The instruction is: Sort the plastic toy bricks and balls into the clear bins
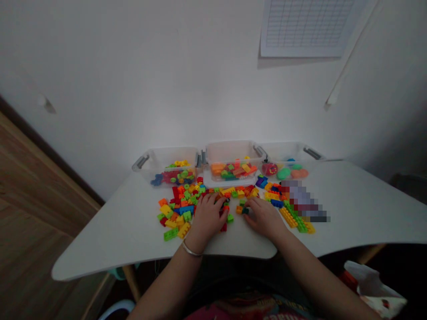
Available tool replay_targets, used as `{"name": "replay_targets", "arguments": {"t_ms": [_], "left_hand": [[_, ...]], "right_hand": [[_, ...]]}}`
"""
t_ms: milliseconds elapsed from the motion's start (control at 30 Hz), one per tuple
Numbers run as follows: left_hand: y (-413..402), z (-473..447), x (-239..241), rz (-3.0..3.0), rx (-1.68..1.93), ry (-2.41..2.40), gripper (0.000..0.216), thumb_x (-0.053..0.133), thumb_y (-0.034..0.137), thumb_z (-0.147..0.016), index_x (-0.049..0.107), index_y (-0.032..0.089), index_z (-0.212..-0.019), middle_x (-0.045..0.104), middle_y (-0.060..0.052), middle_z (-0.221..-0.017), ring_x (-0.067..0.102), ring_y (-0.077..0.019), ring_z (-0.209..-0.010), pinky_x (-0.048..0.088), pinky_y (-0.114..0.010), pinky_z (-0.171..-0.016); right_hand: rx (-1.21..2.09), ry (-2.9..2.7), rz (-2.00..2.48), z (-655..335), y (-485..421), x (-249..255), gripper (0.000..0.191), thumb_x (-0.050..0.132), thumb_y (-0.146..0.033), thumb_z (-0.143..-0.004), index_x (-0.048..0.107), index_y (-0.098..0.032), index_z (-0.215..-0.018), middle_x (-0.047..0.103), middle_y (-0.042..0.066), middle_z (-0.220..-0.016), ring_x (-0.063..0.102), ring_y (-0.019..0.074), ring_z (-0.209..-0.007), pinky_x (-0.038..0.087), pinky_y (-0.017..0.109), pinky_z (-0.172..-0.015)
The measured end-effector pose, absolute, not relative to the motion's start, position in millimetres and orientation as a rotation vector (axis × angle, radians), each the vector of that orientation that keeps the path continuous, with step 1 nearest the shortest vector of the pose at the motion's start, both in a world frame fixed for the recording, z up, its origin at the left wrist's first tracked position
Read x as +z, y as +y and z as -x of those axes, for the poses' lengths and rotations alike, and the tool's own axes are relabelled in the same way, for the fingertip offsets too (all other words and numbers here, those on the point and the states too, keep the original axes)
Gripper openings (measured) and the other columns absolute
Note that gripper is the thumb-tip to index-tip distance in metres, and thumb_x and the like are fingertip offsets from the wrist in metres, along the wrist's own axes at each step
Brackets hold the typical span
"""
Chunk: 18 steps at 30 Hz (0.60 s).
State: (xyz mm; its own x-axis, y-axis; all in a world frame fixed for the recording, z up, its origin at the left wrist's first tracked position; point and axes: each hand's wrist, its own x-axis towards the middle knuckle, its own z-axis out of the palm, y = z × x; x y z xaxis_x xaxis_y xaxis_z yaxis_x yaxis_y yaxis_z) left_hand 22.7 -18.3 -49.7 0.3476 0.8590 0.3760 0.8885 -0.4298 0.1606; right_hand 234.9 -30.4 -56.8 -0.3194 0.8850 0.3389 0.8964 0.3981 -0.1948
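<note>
My left hand (209,215), with a bracelet at the wrist, lies over the loose toy bricks at the middle of the table. Its fingers are spread, and whatever sits beneath the palm is hidden. A green brick (230,218) is just beside its thumb. To the right, my right hand (265,215) has its thumb and fingers curled round a dark teal brick (246,210). An orange brick (239,210) touches or adjoins that one; I cannot tell whether they are joined. Many coloured bricks, such as a flat green brick (171,234) and a blue one (186,210), spread left of my hands.
Along the wall stand three clear boxes: a left box (156,155), a middle box (230,149) and a right box (283,151), each with toy pieces inside. Yellow brick strips (288,217) and a pixelated item (305,202) lie right on the white table (360,204).
</note>
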Motion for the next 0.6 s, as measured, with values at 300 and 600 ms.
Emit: {"name": "replay_targets", "arguments": {"t_ms": [300,600], "left_hand": [[-19.5,-23.1,-48.0,2.518,-0.627,-1.648,0.038,0.052,0.038,-0.09,0.062,0.024,-0.123,0.059,-0.009,-0.131,0.05,-0.0278,-0.121,0.036,-0.049,-0.107],[-18.7,-22.5,-50.5,2.508,-0.647,-1.621,0.037,0.052,0.038,-0.09,0.062,0.024,-0.123,0.059,-0.009,-0.13,0.051,-0.0282,-0.119,0.037,-0.05,-0.106]], "right_hand": [[-0.002,-2.332,1.524,-229.2,-27.2,-60.4,0.017,0.056,-0.023,-0.085,0.06,-0.019,-0.101,0.066,0.008,-0.1,0.06,0.0229,-0.095,0.046,0.034,-0.084],[0.143,-2.018,1.363,-232.6,-24.8,-61.8,0.032,0.051,-0.017,-0.079,0.057,-0.021,-0.11,0.063,0.009,-0.103,0.059,0.0227,-0.094,0.049,0.037,-0.081]]}}
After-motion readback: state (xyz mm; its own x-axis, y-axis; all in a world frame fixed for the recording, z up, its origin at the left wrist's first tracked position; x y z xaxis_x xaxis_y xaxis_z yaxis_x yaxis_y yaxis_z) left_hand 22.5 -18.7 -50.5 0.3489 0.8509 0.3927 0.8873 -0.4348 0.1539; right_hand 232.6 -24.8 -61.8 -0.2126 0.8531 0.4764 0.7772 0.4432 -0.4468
